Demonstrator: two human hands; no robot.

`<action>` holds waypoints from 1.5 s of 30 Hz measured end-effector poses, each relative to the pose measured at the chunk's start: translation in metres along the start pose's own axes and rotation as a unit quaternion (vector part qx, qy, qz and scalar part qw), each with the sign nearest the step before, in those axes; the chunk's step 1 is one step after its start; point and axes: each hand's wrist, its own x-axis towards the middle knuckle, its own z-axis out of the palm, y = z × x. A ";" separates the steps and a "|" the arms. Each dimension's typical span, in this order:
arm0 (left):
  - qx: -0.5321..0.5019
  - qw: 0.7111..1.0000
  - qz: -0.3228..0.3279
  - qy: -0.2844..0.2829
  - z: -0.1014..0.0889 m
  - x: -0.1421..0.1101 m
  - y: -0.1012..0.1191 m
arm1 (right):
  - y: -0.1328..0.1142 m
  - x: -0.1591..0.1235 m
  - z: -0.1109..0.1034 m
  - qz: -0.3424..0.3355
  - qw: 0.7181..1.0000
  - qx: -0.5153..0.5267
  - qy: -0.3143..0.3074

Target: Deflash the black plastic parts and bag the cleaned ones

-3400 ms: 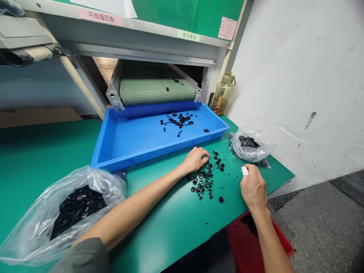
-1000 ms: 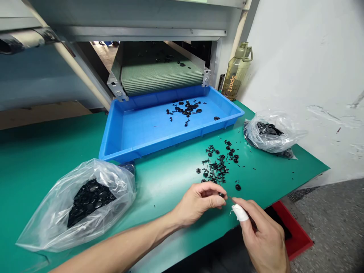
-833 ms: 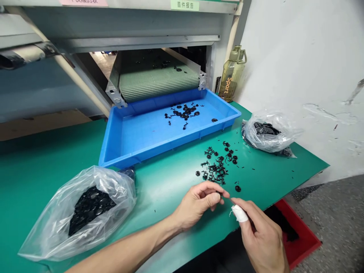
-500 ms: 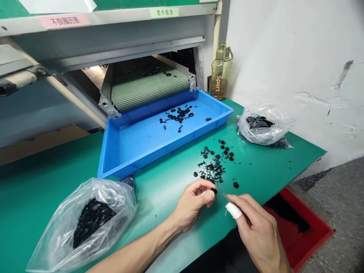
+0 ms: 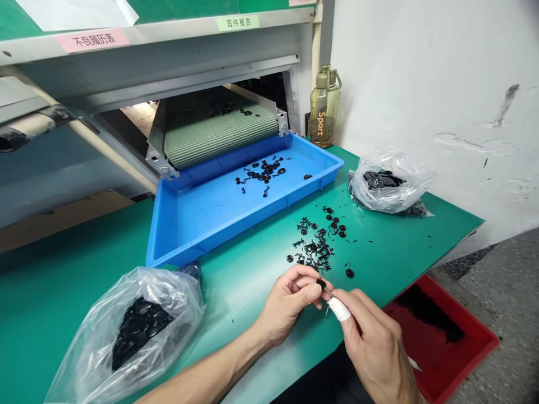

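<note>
My left hand (image 5: pixel 290 300) pinches a small round black plastic part (image 5: pixel 321 283) between thumb and fingertips, above the near edge of the green worktop (image 5: pixel 248 325). My right hand (image 5: pixel 374 339) is closed around a slim knife-like tool (image 5: pixel 329 292), whose thin metal end meets the black part. White tape (image 5: pixel 339 309) wraps my right thumb. The tool's handle is mostly hidden in the fist. Just beyond my hands lies a loose pile of small black plastic parts (image 5: pixel 315 249), some round, some branched sprue pieces. A single round black part (image 5: pixel 350 273) lies to its right.
A blue tray (image 5: pixel 236 233) with scattered black parts sits below a green conveyor belt (image 5: pixel 223 137). Plastic bags of black parts stand left (image 5: pixel 177 303) and right (image 5: pixel 410 193). A water bottle (image 5: pixel 322 109) is at the wall. A red bin (image 5: pixel 474 348) with black scraps is below the worktop edge.
My left hand went from the pile to the near edge and now holds a round part. My right hand came in from the right; its tool, apart half a second ago, now meets the part.
</note>
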 end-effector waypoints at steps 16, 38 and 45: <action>0.028 0.997 0.018 0.067 0.003 -0.004 0.002 | -0.010 0.003 0.025 -0.040 0.993 -0.085 0.073; 0.067 0.996 -0.022 0.061 0.009 0.004 0.010 | 0.036 0.030 -0.012 0.091 0.987 -0.088 -0.095; 0.062 0.997 -0.038 0.010 0.007 0.003 0.008 | -0.001 0.025 0.000 0.078 0.993 0.047 -0.081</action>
